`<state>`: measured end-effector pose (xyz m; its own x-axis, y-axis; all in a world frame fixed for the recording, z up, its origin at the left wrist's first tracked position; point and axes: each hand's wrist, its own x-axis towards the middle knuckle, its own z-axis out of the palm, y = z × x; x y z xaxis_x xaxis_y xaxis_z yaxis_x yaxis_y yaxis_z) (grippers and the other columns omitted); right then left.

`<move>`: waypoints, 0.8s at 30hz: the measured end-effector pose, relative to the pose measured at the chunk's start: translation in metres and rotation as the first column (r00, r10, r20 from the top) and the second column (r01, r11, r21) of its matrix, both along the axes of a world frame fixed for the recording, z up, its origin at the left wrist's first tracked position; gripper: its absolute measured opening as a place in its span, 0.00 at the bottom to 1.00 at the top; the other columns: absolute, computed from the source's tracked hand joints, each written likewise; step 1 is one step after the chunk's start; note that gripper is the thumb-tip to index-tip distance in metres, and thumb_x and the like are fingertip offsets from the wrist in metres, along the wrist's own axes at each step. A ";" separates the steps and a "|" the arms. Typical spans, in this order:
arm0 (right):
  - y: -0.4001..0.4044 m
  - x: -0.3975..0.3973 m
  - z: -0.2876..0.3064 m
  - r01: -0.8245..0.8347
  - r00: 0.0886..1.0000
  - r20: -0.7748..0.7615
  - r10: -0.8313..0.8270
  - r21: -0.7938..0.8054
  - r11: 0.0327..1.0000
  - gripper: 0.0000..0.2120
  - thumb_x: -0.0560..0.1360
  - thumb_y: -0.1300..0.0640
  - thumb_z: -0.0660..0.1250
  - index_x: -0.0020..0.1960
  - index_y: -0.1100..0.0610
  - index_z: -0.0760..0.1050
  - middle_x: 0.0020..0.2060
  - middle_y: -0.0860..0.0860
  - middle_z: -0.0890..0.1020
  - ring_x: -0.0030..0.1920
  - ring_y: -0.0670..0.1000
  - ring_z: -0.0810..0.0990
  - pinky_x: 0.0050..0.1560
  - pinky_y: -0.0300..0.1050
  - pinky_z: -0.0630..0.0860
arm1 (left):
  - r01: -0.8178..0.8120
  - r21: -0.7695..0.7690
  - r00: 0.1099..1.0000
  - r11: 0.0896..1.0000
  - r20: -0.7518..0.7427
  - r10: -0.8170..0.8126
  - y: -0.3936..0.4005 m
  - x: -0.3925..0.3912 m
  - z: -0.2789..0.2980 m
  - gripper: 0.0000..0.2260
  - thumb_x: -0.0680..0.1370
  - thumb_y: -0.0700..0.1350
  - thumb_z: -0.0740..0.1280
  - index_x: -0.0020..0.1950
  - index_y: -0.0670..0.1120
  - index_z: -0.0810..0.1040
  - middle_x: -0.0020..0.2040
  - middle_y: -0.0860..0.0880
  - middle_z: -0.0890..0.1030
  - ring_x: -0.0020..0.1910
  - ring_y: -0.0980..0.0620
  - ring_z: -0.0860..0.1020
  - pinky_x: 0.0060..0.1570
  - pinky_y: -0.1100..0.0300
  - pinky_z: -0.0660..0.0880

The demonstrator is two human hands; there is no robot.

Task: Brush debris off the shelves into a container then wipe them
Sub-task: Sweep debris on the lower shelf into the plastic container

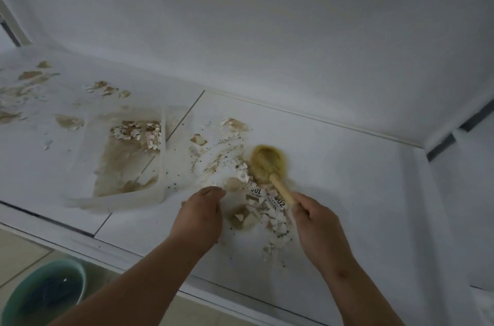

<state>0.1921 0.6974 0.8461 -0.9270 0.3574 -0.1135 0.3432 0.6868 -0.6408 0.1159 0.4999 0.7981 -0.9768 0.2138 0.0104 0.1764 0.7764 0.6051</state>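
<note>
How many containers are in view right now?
2. A clear plastic container sits on the shelf left of the left hand, scraps inside. A teal basin stands on the floor, bottom left, partly cut off. Others may lie outside the frame.

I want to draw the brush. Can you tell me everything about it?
The brush looks wooden, pale yellow-tan, with a rounded head and a short straight handle. Its head is blurred, so bristles can't be made out. It rests head-down on the white shelf, handle slanting toward the right hand, which grips the handle's end. Torn paper scraps lie beside it.
</note>
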 end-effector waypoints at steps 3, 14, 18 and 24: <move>0.020 0.014 0.006 0.190 0.978 -0.092 -0.187 0.025 0.982 0.17 0.82 0.52 0.55 0.69 0.49 0.72 0.42 0.46 0.80 0.40 0.48 0.78 0.40 0.46 0.74 | -0.048 0.045 0.998 0.998 -0.025 0.049 -0.003 0.002 0.000 0.16 0.80 0.39 0.57 0.63 0.50 0.78 0.64 0.53 0.76 0.62 0.52 0.75 0.61 0.63 0.68; -0.028 0.052 -0.012 0.069 0.996 0.042 -0.074 0.102 0.992 0.18 0.82 0.51 0.53 0.70 0.40 0.67 0.36 0.46 0.80 0.36 0.47 0.78 0.37 0.45 0.74 | -0.015 0.032 0.989 0.999 -0.146 0.019 -0.026 0.021 -0.015 0.08 0.77 0.37 0.65 0.51 0.44 0.83 0.47 0.48 0.80 0.48 0.46 0.78 0.47 0.59 0.73; -0.020 0.062 -0.004 0.273 0.960 -0.082 -0.266 0.092 0.958 0.16 0.82 0.53 0.55 0.68 0.48 0.72 0.42 0.45 0.80 0.39 0.49 0.78 0.40 0.45 0.73 | 0.011 0.046 0.987 0.999 -0.162 -0.003 -0.034 0.021 -0.022 0.14 0.72 0.30 0.65 0.54 0.41 0.82 0.50 0.45 0.78 0.51 0.43 0.77 0.52 0.53 0.76; -0.015 0.084 -0.009 0.385 0.911 0.074 -0.405 0.199 0.901 0.17 0.81 0.52 0.52 0.68 0.47 0.69 0.44 0.50 0.81 0.44 0.55 0.79 0.45 0.49 0.74 | 0.022 -0.003 0.993 1.000 -0.113 -0.022 -0.047 0.026 -0.028 0.15 0.73 0.33 0.65 0.58 0.41 0.80 0.55 0.44 0.76 0.57 0.41 0.72 0.57 0.50 0.72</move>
<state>0.2761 0.6824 0.8373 -0.6904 0.7153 -0.1081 0.6713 0.5777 -0.4643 0.1415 0.4533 0.7704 -0.9646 0.2352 0.1197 0.2602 0.7729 0.5787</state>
